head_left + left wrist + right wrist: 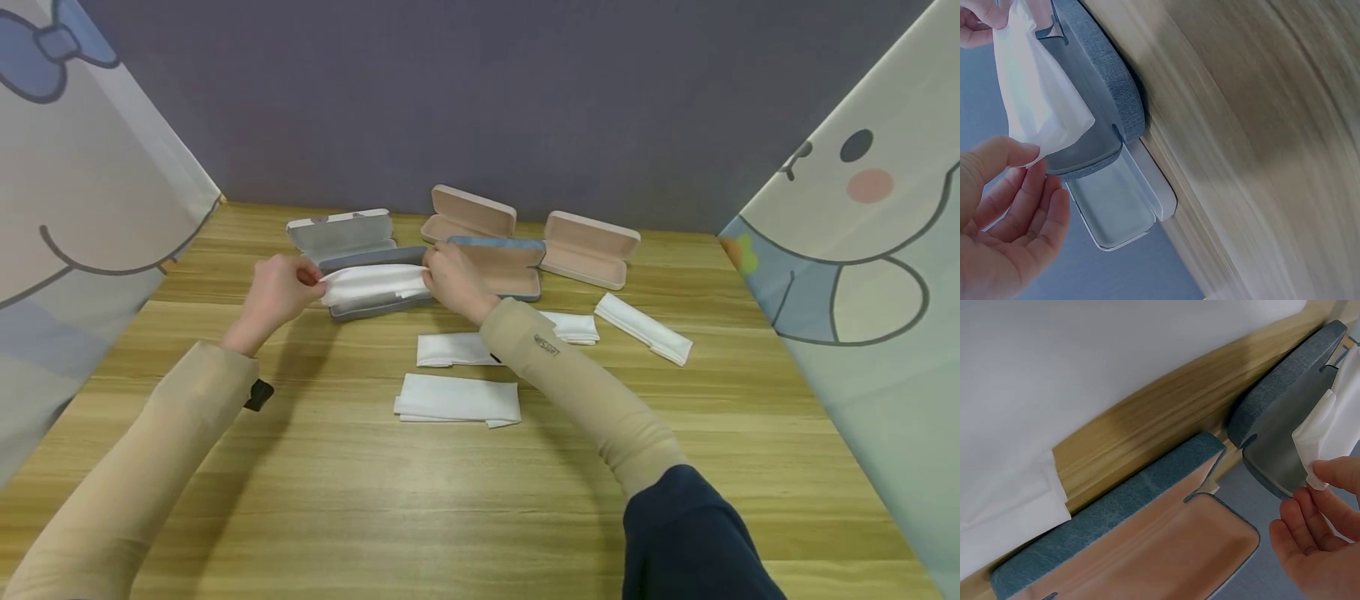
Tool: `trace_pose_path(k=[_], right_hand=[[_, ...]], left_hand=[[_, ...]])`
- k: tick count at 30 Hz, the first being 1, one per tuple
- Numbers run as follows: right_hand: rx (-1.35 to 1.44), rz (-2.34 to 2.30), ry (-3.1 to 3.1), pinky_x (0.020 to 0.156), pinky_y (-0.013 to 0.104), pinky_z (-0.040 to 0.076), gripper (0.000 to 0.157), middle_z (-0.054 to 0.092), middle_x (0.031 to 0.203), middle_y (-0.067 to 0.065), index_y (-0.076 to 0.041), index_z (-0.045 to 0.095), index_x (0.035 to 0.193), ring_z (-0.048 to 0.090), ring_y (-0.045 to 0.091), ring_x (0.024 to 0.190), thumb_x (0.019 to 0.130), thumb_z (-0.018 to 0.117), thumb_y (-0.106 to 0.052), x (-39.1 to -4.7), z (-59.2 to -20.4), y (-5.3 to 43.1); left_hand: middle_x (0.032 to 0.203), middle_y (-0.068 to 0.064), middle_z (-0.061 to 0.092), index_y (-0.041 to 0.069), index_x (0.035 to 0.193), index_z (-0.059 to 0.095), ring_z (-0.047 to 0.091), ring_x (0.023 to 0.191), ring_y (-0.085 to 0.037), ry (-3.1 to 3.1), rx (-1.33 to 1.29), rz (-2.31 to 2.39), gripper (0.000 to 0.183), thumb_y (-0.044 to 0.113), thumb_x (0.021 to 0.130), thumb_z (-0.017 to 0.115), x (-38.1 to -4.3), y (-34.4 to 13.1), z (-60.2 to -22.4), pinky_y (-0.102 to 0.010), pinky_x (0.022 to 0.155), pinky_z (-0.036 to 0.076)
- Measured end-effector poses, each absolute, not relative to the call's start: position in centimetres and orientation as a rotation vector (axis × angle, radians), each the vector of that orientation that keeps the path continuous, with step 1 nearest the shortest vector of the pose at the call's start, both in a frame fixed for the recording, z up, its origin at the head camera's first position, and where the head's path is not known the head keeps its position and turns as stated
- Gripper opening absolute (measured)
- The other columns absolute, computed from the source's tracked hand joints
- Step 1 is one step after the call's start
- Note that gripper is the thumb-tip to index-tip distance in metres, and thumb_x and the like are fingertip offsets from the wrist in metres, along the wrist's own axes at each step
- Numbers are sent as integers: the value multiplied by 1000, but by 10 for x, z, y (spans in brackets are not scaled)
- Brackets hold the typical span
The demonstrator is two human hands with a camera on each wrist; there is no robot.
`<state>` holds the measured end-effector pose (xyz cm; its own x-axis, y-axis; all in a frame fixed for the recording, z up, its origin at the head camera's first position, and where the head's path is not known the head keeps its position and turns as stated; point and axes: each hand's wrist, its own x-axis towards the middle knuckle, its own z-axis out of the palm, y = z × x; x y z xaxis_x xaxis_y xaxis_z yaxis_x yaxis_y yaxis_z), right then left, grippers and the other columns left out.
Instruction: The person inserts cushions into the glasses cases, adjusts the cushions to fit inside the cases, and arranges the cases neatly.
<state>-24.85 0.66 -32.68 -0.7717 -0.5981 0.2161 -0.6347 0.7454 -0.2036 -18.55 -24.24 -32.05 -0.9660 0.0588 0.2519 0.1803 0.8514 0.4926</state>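
Yellow-brown wood-grain tabletop (315,500). Between hands (273,292) (456,282): open oblong blue-grey fabric case (352,315). Beyond: open white grey-lined case (341,233); open pale peach-lined case (474,212). Rightward: open blue peach-lined case (513,275), second pale peach-lined case (590,246). Nearer than right hand: four folded white cloths (457,398).

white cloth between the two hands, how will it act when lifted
The white cloth is likely floppy: it curves in soft folds between the left hand and right hand. It is probably light for its size, since both hold it with fingertip pinches.
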Motion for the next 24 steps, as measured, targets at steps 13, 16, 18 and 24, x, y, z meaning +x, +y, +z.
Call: trace_pose_path(k=[13, 16, 18, 24], right_hand=[[936, 411, -2879, 92, 35, 47, 21, 66, 106, 15, 2, 71, 100, 60, 28, 101, 96, 54, -10, -257, -337, 3], [933, 417, -2890, 92, 36, 46, 20, 67, 105, 15, 2, 71, 98, 59, 29, 101, 95, 54, -9, -258, -340, 4], [947, 417, -2875, 94, 36, 45, 20, 68, 103, 15, 2, 72, 95, 60, 29, 100, 94, 55, -8, -260, -342, 4], [958, 419, -2868, 97, 36, 45, 20, 68, 103, 15, 3, 72, 95, 62, 27, 99, 94, 54, -7, -262, -350, 3]], left_hand=[[85, -26, 70, -8, 86, 70, 65, 72, -34, -2846, -119, -826, 15, 6, 84, 66, -191, -239, -325, -25, 61, 43], [83, -25, 70, -8, 84, 70, 63, 65, -24, -2849, -124, -824, 14, 6, 83, 66, -193, -239, -327, -24, 60, 42], [81, -25, 70, -8, 81, 69, 60, 60, -14, -2841, -138, -818, 13, 5, 81, 67, -193, -240, -329, -24, 61, 42], [81, -25, 70, -8, 80, 68, 65, 66, -28, -2854, -149, -811, 13, 4, 81, 68, -194, -240, -332, -29, 64, 45]])
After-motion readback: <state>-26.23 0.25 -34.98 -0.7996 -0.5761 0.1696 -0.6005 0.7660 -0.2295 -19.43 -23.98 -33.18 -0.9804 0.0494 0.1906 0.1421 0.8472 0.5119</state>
